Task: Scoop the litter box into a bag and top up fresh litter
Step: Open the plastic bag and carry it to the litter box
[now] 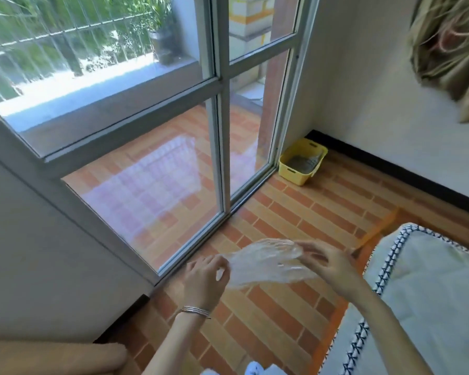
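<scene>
Plastic bag (266,263) hangs between the hands — left hand (205,277) and right hand (328,263) each pinch an edge.

Clear bag (266,263); yellow litter box (293,176) in corner

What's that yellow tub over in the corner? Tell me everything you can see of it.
The yellow tub is a rectangular plastic bin with a cut-out handle slot in each visible end. It sits upright on the brick-patterned floor, tucked into the corner between the window frame and the white wall. Grey litter covers its bottom, and a pale slotted scoop leans inside.
</scene>
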Motion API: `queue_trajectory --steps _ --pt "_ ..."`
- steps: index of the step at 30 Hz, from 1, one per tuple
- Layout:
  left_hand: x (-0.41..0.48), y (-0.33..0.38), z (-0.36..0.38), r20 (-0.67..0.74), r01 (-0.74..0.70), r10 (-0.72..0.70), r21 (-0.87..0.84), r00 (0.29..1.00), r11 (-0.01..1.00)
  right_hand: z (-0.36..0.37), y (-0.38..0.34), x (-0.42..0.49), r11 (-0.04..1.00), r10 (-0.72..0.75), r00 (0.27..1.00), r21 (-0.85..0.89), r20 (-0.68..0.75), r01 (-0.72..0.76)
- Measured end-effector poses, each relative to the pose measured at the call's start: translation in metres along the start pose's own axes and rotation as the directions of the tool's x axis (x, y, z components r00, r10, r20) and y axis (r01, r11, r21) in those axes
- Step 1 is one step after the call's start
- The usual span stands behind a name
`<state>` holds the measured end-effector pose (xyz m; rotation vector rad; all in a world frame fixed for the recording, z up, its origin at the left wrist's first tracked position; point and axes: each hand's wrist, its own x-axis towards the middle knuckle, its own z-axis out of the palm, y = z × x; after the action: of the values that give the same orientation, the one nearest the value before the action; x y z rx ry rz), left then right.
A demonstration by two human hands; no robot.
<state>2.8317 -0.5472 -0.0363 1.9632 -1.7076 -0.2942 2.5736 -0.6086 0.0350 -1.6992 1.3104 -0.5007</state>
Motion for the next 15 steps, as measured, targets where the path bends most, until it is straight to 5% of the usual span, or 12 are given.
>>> queue_trajectory --steps 3,8,15 --pt "0.021 0.023 0.02 0.055 0.056 -0.05 -0.106 0.997 0.993 -0.027 0.011 0.005 1.0 0.003 1.0 0.004 -0.019 -0.003" --pt "0.06 0.056 0.046 0.211 0.172 -0.104 -0.339 0.972 0.925 -0.048 0.04 0.027 0.957 0.008 0.998 -0.291 -0.055 -0.023" --pt "0.137 0.087 0.083 0.317 0.254 -0.099 -0.497 0.943 0.83 -0.078 0.067 0.078 0.925 0.016 0.985 -0.371 -0.173 -0.08"
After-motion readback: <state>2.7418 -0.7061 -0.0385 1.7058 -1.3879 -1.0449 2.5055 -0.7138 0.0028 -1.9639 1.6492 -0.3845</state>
